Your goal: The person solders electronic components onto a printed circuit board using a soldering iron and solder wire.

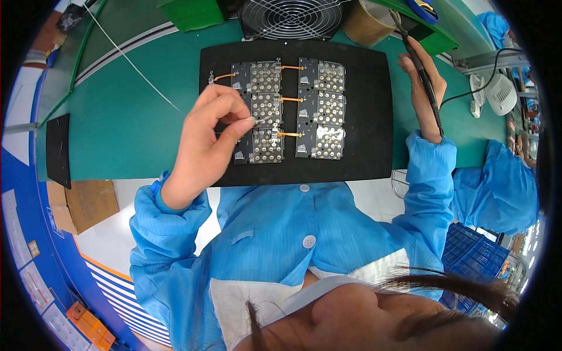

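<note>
My left hand (213,134) is over the left column of circuit boards (266,76), thumb and forefinger pinched on a thin silvery solder wire (261,119). Its short end points at the middle board of that column. Out to the right, my right hand (426,76) is wrapped round a black soldering iron (418,64), whose tip points away from me beside a round tan container (366,26). A second column of boards (331,108) lies to the right. Short orange flex strips (290,135) run between the two columns. My left hand covers part of the left boards.
The boards lie on a black mat (366,117) on a green table (123,140). At the back stand a fan with a wire guard (291,17) and a green bin (190,13). A black cord (474,90) crosses the right side near a white device (499,93).
</note>
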Available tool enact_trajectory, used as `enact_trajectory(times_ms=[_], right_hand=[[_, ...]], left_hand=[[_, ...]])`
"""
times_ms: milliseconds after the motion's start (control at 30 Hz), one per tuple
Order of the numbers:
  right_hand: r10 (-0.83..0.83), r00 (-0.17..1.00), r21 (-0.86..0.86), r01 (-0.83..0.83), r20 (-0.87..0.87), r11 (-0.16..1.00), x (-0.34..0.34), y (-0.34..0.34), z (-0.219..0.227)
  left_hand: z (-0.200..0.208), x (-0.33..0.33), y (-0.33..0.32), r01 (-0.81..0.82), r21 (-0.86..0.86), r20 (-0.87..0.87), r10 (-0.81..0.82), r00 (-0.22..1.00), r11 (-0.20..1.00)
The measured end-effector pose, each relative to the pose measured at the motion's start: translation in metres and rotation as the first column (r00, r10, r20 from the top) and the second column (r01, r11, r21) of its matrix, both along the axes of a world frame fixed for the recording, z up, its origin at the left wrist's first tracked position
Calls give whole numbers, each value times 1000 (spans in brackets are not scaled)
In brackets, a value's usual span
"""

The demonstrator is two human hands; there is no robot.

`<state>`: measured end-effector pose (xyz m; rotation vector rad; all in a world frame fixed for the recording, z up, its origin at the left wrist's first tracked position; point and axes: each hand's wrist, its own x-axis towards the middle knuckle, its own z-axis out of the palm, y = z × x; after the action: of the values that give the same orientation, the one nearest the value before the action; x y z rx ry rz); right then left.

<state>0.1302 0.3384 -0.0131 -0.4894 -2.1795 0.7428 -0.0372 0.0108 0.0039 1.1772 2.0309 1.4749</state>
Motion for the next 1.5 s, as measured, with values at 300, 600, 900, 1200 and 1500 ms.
enact_trajectory(times_ms=[300,600,900,1200,1500], right_hand=[[540,840,-186,-540,-54,821,16,-91,21],[650,759,-507,-541,49,671,15,-96,20],[605,792,-236,-575,77,783,-10,-64,10],[530,834,-162,-508,152,846,-24,-56,12],[553,820,-118,-540,147,833,-23,-52,6]], left_hand=[[16,38,63,245,29,107,-247,963,969],[24,23,54,267,-294,-371,-367,853,918],[20,-32,45,-81,-281,-364,-28,931,956],[9,-33,54,-91,-172,-460,1,888,981],[1,-33,63,-93,-128,-441,28,897,987]])
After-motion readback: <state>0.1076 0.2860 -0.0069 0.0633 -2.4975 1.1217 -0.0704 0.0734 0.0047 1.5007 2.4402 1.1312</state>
